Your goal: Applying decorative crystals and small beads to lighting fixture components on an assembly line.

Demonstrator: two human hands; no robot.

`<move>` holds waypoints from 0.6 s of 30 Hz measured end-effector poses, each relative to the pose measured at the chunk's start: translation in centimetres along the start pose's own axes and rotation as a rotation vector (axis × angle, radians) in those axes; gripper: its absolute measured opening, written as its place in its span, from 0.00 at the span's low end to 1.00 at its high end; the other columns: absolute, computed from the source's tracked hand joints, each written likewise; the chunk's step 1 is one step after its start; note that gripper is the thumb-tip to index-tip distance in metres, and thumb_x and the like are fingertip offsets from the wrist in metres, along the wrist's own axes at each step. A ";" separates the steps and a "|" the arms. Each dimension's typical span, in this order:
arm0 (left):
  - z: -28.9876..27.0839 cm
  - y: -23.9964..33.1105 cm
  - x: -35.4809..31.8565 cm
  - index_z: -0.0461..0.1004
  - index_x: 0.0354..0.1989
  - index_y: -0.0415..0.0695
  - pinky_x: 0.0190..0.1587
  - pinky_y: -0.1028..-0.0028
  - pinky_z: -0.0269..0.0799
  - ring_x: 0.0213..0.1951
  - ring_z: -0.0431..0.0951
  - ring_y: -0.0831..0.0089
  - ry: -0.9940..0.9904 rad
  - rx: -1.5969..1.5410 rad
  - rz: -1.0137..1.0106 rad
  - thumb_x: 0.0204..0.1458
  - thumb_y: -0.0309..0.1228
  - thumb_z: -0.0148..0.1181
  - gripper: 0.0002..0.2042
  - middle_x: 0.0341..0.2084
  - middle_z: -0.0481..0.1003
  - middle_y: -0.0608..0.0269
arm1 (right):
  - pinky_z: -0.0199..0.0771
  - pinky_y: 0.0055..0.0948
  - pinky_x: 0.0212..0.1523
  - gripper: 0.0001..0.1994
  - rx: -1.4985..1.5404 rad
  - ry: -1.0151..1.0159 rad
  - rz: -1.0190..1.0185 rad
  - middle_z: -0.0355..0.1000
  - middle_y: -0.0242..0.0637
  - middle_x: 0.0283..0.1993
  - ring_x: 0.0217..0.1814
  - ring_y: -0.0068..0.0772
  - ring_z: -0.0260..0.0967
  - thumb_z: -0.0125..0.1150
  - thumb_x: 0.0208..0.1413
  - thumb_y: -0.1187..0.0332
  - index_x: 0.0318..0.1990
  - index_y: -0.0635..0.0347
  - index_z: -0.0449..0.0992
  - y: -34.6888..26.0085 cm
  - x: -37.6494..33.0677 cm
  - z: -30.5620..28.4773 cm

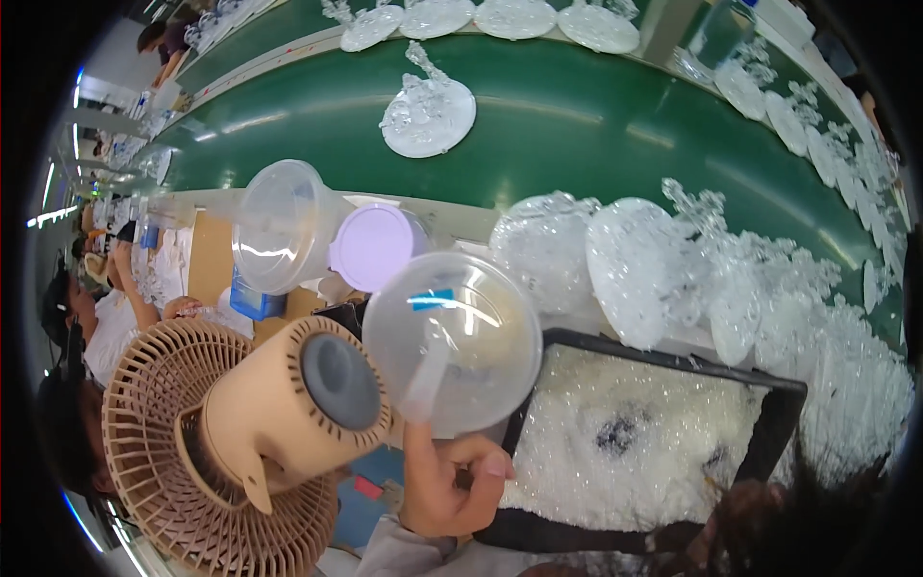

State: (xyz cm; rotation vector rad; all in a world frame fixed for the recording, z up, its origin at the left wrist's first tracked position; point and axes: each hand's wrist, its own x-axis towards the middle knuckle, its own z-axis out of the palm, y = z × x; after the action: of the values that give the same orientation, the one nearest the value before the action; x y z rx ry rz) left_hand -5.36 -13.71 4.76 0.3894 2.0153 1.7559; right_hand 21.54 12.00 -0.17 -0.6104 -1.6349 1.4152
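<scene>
My left hand (452, 486) comes up from the lower edge in a grey sleeve. Its index finger is stretched out, and a whitish cover seems to sit on its tip. The thumb and other fingers curl loosely, with nothing visible in them. That index finger overlaps the near side of a clear round plastic tub (500, 356) with a strip of blue tape; whether it touches the tub I cannot tell. Right of the hand lies a black tray (788, 389) filled with small glittering clear pieces (567, 413). A skin-coloured patch behind dark hair at lower right is too hidden to identify as my right hand.
A beige fan (279, 413) stands close on the left. Behind are another clear tub (279, 226), a purple-lidded container (375, 247) and a blue box (255, 296). White discs with clear ornaments (639, 274) crowd the right; another disc (433, 115) rests on the green conveyor belt (558, 144). People sit at far left.
</scene>
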 end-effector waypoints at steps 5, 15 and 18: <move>1.4 -0.1 -2.4 0.27 0.69 0.30 0.25 0.80 0.68 0.17 0.72 0.76 0.115 0.080 0.170 0.55 0.19 0.54 0.42 0.17 0.75 0.55 | 0.53 0.20 0.17 0.11 0.026 0.052 -0.040 0.61 0.33 0.14 0.13 0.21 0.54 0.39 0.68 0.70 0.49 0.65 0.67 -0.1 -0.4 -0.6; 6.8 6.1 -4.5 0.65 0.61 0.35 0.25 0.66 0.72 0.24 0.78 0.63 -0.694 0.817 0.480 0.48 0.26 0.59 0.28 0.23 0.76 0.56 | 0.53 0.23 0.18 0.09 -0.153 0.008 -0.220 0.67 0.39 0.18 0.15 0.25 0.56 0.43 0.64 0.73 0.43 0.68 0.69 -2.8 -0.2 1.4; 10.2 6.0 -4.7 0.66 0.59 0.34 0.27 0.63 0.74 0.27 0.79 0.59 -0.875 0.989 0.627 0.48 0.31 0.58 0.27 0.27 0.76 0.53 | 0.58 0.22 0.22 0.08 -0.263 -0.097 -0.310 0.72 0.45 0.26 0.19 0.26 0.59 0.45 0.60 0.78 0.42 0.69 0.72 -5.2 -0.2 1.3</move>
State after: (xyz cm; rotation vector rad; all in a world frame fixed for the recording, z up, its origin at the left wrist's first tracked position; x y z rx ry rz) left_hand 3.34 -6.20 10.36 1.8516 1.9509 0.4174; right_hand 21.41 9.88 4.79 -0.4155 -1.9176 1.0283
